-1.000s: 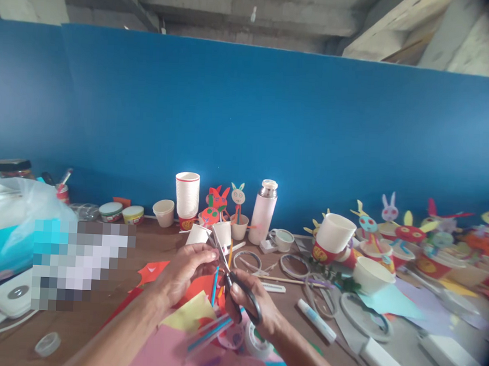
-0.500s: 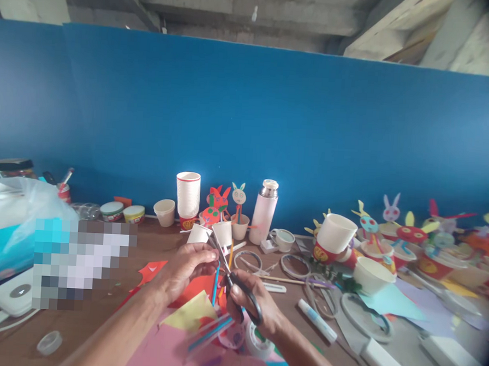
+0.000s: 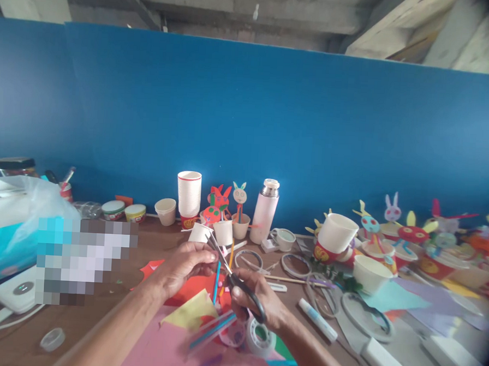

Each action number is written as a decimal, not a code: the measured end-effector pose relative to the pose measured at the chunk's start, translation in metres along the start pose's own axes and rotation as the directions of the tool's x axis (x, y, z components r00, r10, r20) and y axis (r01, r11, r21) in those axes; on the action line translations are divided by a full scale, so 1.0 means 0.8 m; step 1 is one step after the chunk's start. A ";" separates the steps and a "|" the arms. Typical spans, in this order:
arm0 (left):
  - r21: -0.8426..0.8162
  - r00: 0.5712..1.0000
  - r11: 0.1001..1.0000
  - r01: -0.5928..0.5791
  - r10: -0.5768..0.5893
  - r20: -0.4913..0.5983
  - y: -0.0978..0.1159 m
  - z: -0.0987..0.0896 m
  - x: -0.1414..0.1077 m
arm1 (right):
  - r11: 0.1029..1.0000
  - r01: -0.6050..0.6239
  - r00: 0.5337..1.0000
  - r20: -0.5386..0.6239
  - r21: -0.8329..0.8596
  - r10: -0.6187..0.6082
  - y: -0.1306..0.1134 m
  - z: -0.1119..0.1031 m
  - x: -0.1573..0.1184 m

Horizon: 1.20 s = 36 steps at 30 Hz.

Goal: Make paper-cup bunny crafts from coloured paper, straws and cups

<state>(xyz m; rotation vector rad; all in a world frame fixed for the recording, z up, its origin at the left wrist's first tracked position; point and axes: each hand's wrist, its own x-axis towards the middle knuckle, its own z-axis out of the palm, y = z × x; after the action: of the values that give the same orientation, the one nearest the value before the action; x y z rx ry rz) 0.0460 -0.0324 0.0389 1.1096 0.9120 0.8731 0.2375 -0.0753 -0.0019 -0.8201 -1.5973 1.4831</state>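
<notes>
My right hand (image 3: 265,300) grips a pair of black-handled scissors (image 3: 223,257), its fingers in the loops and the blades pointing up and to the left. Beside the blades, my left hand (image 3: 189,263) is closed in a pinch. What it pinches is too small and hidden to make out. Below the hands lie a thin blue strip (image 3: 216,284), red paper (image 3: 183,290), a yellow paper piece (image 3: 192,310) and a pink sheet (image 3: 158,342). A roll of white tape (image 3: 261,338) rests near my right wrist.
Behind the hands stand a stack of paper cups (image 3: 188,195), paper rabbit figures (image 3: 240,195) in cups and a pink thermos (image 3: 264,214). More cup figures (image 3: 412,234), a glue stick (image 3: 317,320) and cable coils (image 3: 295,266) lie right. A plastic bag (image 3: 17,209) is left.
The view has shifted slightly. Both hands stay almost in place, and the scissors remain in my right hand beside my left fingertips.
</notes>
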 end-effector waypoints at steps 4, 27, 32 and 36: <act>0.029 1.000 0.999 0.026 -0.026 -0.006 0.004 0.000 -0.001 | 1.000 -0.018 1.000 0.025 0.000 0.018 0.003 -0.005 0.000; 0.075 0.999 0.996 0.037 -0.036 -0.019 0.008 0.003 -0.005 | 0.998 -0.066 0.997 0.038 0.000 0.066 0.006 -0.012 -0.001; 0.094 1.000 0.995 0.022 -0.020 -0.017 0.007 0.002 -0.004 | 0.996 -0.085 0.996 0.008 -0.028 0.085 0.000 -0.013 -0.001; 0.122 0.998 0.991 -0.048 0.053 -0.039 0.010 0.002 -0.005 | 0.987 -0.131 0.990 -0.063 -0.091 0.125 0.002 -0.019 0.003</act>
<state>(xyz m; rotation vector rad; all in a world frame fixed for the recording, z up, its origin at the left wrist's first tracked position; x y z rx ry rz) 0.0448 -0.0347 0.0472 1.2269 0.9856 0.8951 0.2494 -0.0656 -0.0031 -1.0275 -1.6083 1.4671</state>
